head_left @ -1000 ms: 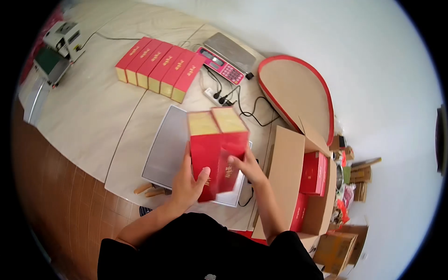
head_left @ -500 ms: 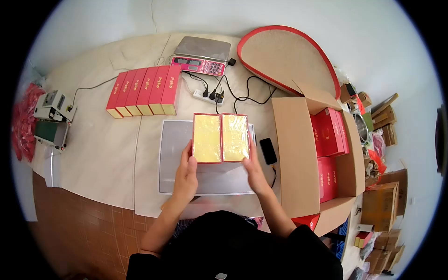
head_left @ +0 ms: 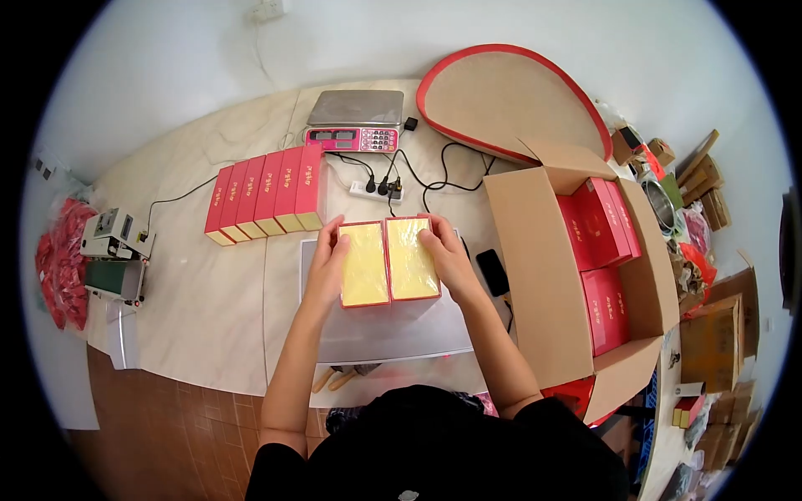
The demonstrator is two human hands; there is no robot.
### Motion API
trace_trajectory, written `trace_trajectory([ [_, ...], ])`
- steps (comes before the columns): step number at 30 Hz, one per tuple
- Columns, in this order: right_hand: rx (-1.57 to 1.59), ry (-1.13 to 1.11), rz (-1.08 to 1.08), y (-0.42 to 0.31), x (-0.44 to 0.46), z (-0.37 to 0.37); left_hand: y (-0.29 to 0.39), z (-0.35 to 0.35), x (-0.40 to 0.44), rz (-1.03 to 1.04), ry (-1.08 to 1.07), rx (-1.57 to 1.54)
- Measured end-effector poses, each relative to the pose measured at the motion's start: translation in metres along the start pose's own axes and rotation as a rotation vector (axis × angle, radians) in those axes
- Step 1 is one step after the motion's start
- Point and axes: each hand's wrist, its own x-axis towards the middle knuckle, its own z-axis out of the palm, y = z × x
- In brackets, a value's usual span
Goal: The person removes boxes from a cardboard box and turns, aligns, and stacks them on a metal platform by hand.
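Note:
Two red boxes with yellow faces stand side by side in front of me, a left box (head_left: 365,271) and a right box (head_left: 413,271); shiny clear film covers them. My left hand (head_left: 327,260) is closed against the outer side of the left box, thumb by its upper edge. On the opposite side, my right hand (head_left: 449,260) grips the right box, its thumb lying over the yellow face. A narrow gap runs between the boxes. Beneath them is a flat grey panel with a pale border (head_left: 401,338); whether the boxes touch it I cannot tell.
A row of several red boxes (head_left: 266,192) stands left, near a pink-fronted scale (head_left: 355,121). Cables lead to a white power strip (head_left: 374,192). Right are a phone (head_left: 492,272) and an open carton (head_left: 541,275) holding red boxes. A machine (head_left: 117,250) sits far left.
Both hands have shifted from the lower sides of the boxes to their upper sides, and the right thumb now overlaps the yellow face. The boxes sit slightly lower in view; the camera has shifted.

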Motion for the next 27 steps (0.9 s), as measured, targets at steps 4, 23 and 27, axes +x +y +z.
trace_trajectory([
  [4, -0.024, -0.011, 0.005, 0.006, 0.002, -0.002, -0.008, -0.006, 0.01, -0.115, -0.046, -0.016],
  [23, 0.119, -0.006, -0.014, 0.001, 0.001, 0.003, -0.007, 0.003, 0.013, -0.094, -0.062, -0.177],
  [27, 0.314, -0.007, 0.156, 0.009, 0.001, 0.003, -0.019, 0.004, 0.014, -0.115, -0.074, -0.276],
])
